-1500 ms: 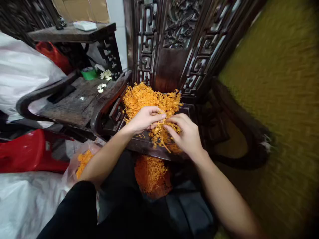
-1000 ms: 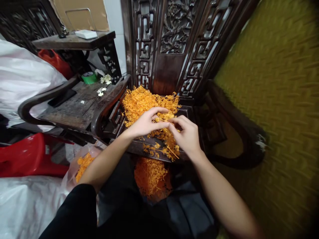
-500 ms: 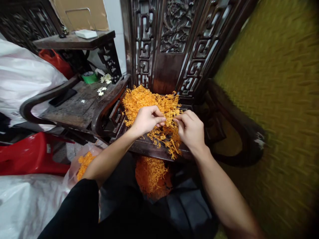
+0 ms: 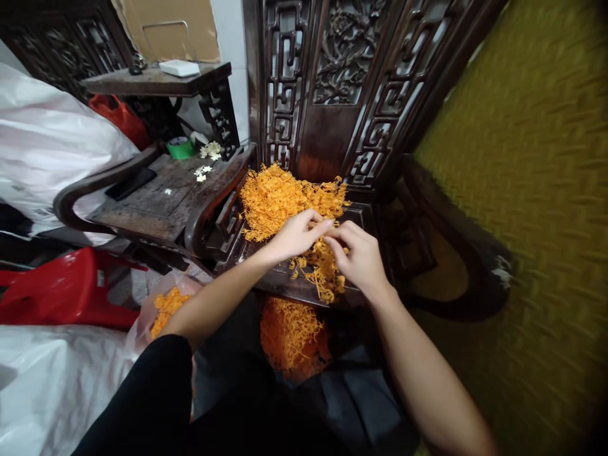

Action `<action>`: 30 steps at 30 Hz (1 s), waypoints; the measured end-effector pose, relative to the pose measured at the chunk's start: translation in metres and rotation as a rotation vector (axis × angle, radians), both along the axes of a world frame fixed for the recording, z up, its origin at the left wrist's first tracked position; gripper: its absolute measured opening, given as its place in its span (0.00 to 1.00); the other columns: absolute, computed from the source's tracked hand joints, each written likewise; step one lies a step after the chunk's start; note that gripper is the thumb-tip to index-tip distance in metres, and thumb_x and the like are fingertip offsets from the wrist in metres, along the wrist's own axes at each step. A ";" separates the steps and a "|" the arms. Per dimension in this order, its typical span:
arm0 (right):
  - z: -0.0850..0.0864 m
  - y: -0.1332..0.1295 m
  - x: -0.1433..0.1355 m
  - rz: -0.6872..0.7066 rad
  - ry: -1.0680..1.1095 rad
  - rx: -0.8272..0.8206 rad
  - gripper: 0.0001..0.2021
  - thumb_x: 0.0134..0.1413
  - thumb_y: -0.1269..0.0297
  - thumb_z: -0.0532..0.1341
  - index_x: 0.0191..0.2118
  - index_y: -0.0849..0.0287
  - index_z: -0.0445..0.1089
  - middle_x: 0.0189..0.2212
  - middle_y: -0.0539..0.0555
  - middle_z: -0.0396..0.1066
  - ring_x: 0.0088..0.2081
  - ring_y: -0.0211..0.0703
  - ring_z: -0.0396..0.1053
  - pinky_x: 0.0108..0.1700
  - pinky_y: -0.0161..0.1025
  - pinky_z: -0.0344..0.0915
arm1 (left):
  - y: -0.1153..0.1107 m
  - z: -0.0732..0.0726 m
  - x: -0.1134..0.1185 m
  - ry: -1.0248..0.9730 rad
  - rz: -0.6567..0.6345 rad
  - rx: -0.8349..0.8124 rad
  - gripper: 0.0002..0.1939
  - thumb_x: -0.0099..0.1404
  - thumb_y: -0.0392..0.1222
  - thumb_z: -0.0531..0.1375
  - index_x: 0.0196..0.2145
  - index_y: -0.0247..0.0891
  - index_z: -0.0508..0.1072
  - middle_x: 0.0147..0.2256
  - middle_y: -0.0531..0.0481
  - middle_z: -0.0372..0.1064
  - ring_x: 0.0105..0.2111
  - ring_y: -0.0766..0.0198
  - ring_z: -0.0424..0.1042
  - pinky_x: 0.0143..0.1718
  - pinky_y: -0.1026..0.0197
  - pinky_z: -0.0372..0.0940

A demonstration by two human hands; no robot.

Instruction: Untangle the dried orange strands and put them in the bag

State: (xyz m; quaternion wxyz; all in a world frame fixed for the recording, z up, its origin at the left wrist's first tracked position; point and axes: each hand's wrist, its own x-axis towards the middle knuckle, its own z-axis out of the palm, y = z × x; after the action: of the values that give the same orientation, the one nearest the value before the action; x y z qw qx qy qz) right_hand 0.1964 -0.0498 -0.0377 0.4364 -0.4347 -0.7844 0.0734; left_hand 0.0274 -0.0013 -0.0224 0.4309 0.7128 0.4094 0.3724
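A heap of orange curly sprigs (image 4: 275, 199) lies on the dark carved wooden chair seat (image 4: 363, 218). In front of it my left hand (image 4: 304, 233) pinches with thumb and fingers; what is between them is too small to make out. My right hand (image 4: 354, 250) meets it from the right, fingertips pressed together close to the left ones, their contents also unclear. Beneath both hands a smaller bunch of orange sprigs (image 4: 325, 272) reaches the seat's front edge. More orange stems (image 4: 292, 335) fill a container below the seat, between the knees.
At left are a clear bag with orange pieces (image 4: 166, 307), a red plastic stool (image 4: 71, 288) and large white sacks (image 4: 57, 145). A neighbouring wooden chair (image 4: 152, 196) holds green tape (image 4: 180, 149) and pale flowers (image 4: 203, 172). A woven mat (image 4: 532, 145) stands at right.
Both hands have come together, my left moving right and my right slightly left, so their fingertips now nearly touch. The whole view has shifted slightly.
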 end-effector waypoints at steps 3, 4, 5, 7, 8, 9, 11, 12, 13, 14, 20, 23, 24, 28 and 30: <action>0.003 0.001 -0.003 0.011 -0.015 0.018 0.05 0.64 0.69 0.59 0.34 0.57 0.68 0.31 0.54 0.68 0.36 0.46 0.67 0.40 0.44 0.66 | -0.005 -0.003 0.004 0.027 0.162 0.158 0.12 0.70 0.48 0.58 0.32 0.39 0.67 0.30 0.52 0.68 0.30 0.66 0.65 0.36 0.59 0.60; 0.005 0.001 -0.003 0.013 -0.019 0.029 0.05 0.64 0.69 0.58 0.34 0.56 0.68 0.31 0.54 0.68 0.36 0.46 0.67 0.40 0.44 0.66 | -0.005 -0.003 0.006 0.003 0.220 0.184 0.13 0.71 0.48 0.57 0.31 0.39 0.66 0.29 0.53 0.67 0.29 0.66 0.64 0.35 0.59 0.59; 0.006 0.002 -0.004 0.012 -0.022 0.041 0.05 0.64 0.69 0.58 0.34 0.56 0.67 0.31 0.54 0.68 0.36 0.46 0.67 0.40 0.44 0.66 | -0.005 -0.004 0.007 -0.029 0.265 0.200 0.13 0.71 0.48 0.57 0.31 0.40 0.65 0.28 0.53 0.66 0.29 0.66 0.64 0.35 0.59 0.58; 0.010 0.004 -0.005 0.000 -0.031 0.060 0.06 0.64 0.69 0.58 0.34 0.56 0.67 0.31 0.55 0.68 0.36 0.47 0.66 0.40 0.45 0.65 | -0.003 -0.004 0.010 -0.092 0.322 0.205 0.13 0.72 0.49 0.56 0.31 0.40 0.64 0.28 0.53 0.66 0.29 0.66 0.63 0.34 0.60 0.58; 0.011 0.006 -0.006 -0.007 -0.039 0.067 0.06 0.64 0.69 0.58 0.34 0.56 0.66 0.31 0.55 0.68 0.36 0.47 0.66 0.39 0.45 0.65 | -0.001 -0.004 0.012 -0.115 0.340 0.198 0.13 0.72 0.48 0.57 0.31 0.40 0.64 0.28 0.54 0.65 0.29 0.66 0.63 0.34 0.60 0.58; 0.013 0.007 -0.006 -0.012 -0.050 0.073 0.06 0.64 0.69 0.57 0.34 0.56 0.66 0.31 0.55 0.68 0.36 0.47 0.66 0.39 0.45 0.65 | 0.001 -0.005 0.013 -0.131 0.354 0.190 0.13 0.72 0.48 0.57 0.30 0.40 0.64 0.27 0.54 0.65 0.29 0.66 0.63 0.34 0.60 0.58; 0.015 0.009 -0.006 -0.020 -0.077 0.087 0.06 0.64 0.69 0.57 0.34 0.56 0.66 0.31 0.55 0.67 0.36 0.48 0.65 0.39 0.45 0.65 | 0.004 -0.008 0.018 -0.151 0.374 0.172 0.13 0.71 0.47 0.57 0.30 0.40 0.63 0.27 0.54 0.64 0.29 0.66 0.62 0.35 0.60 0.58; 0.015 0.010 -0.006 -0.025 -0.094 0.095 0.06 0.64 0.70 0.56 0.35 0.56 0.66 0.31 0.55 0.68 0.36 0.48 0.65 0.39 0.45 0.64 | 0.005 -0.010 0.022 -0.162 0.381 0.159 0.14 0.71 0.46 0.58 0.29 0.40 0.64 0.26 0.55 0.64 0.29 0.66 0.62 0.35 0.60 0.58; 0.016 0.010 -0.006 -0.030 -0.112 0.104 0.06 0.64 0.70 0.56 0.34 0.56 0.66 0.31 0.55 0.68 0.36 0.48 0.65 0.39 0.45 0.65 | 0.006 -0.012 0.025 -0.177 0.386 0.145 0.14 0.71 0.46 0.58 0.29 0.40 0.64 0.26 0.55 0.63 0.29 0.66 0.62 0.36 0.60 0.59; 0.016 0.011 -0.005 -0.035 -0.130 0.113 0.06 0.63 0.70 0.56 0.34 0.56 0.66 0.31 0.56 0.68 0.36 0.48 0.65 0.39 0.45 0.65 | 0.007 -0.014 0.028 -0.197 0.393 0.129 0.14 0.71 0.46 0.58 0.28 0.39 0.64 0.26 0.55 0.63 0.29 0.67 0.61 0.36 0.60 0.59; 0.011 0.001 0.006 -0.044 -0.180 0.130 0.06 0.62 0.72 0.57 0.33 0.56 0.66 0.30 0.56 0.68 0.35 0.48 0.65 0.37 0.45 0.64 | 0.037 -0.005 0.011 -0.401 0.532 -0.060 0.18 0.70 0.53 0.60 0.29 0.39 0.62 0.24 0.57 0.58 0.24 0.70 0.59 0.28 0.64 0.56; 0.007 -0.007 0.018 -0.030 -0.106 0.134 0.04 0.62 0.70 0.59 0.35 0.56 0.68 0.30 0.55 0.69 0.34 0.47 0.66 0.37 0.45 0.66 | 0.053 0.005 -0.014 -0.551 0.679 -0.180 0.21 0.69 0.56 0.61 0.30 0.40 0.58 0.22 0.60 0.53 0.20 0.72 0.53 0.21 0.65 0.48; 0.007 -0.008 0.022 -0.032 -0.074 0.140 0.04 0.62 0.70 0.60 0.35 0.56 0.69 0.31 0.55 0.70 0.35 0.47 0.67 0.38 0.45 0.66 | 0.053 0.007 -0.018 -0.597 0.624 -0.223 0.19 0.71 0.55 0.59 0.31 0.40 0.58 0.23 0.59 0.55 0.20 0.73 0.53 0.21 0.67 0.46; 0.011 -0.008 0.028 -0.017 -0.049 0.184 0.03 0.62 0.69 0.61 0.39 0.54 0.71 0.34 0.56 0.72 0.38 0.49 0.68 0.42 0.47 0.68 | 0.032 0.009 -0.012 -0.606 0.203 -0.381 0.11 0.74 0.45 0.56 0.35 0.38 0.60 0.29 0.54 0.65 0.22 0.74 0.57 0.21 0.70 0.45; 0.012 -0.008 0.026 0.027 -0.076 0.187 0.03 0.62 0.69 0.61 0.40 0.54 0.71 0.35 0.56 0.72 0.38 0.48 0.68 0.41 0.47 0.68 | 0.019 0.011 -0.006 -0.544 0.043 -0.405 0.09 0.72 0.44 0.58 0.36 0.38 0.62 0.29 0.54 0.65 0.21 0.75 0.54 0.20 0.70 0.44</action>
State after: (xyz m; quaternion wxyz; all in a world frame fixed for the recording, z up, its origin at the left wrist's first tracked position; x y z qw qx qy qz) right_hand 0.2221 -0.0573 -0.0254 0.4437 -0.3841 -0.8096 -0.0107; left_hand 0.0218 0.0180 -0.0112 0.6491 0.4783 0.3601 0.4692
